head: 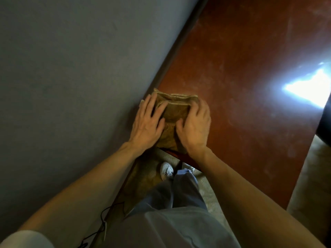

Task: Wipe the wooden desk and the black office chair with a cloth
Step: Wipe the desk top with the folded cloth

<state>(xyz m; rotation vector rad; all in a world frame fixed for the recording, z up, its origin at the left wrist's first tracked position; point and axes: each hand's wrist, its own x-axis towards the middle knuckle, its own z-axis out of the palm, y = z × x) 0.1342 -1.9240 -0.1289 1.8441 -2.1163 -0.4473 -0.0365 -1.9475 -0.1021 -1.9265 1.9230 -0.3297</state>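
A folded tan cloth (pixel 176 111) lies on the near corner of the reddish-brown wooden desk (pixel 241 77), right beside the grey wall. My left hand (pixel 147 125) presses flat on the cloth's left side with fingers spread. My right hand (pixel 196 126) rests on its right side, fingers curled over the fold. Part of the cloth hangs over the desk's front edge. A dark shape (pixel 325 122) at the right edge may be the black office chair; only a sliver shows.
A grey wall (pixel 71 77) runs along the desk's left side. Bright window glare (pixel 308 86) reflects off the desk at the right. Below the desk edge are my legs, a white shoe (pixel 166 170), pale flooring (pixel 311 176) and a black cable (pixel 102 222).
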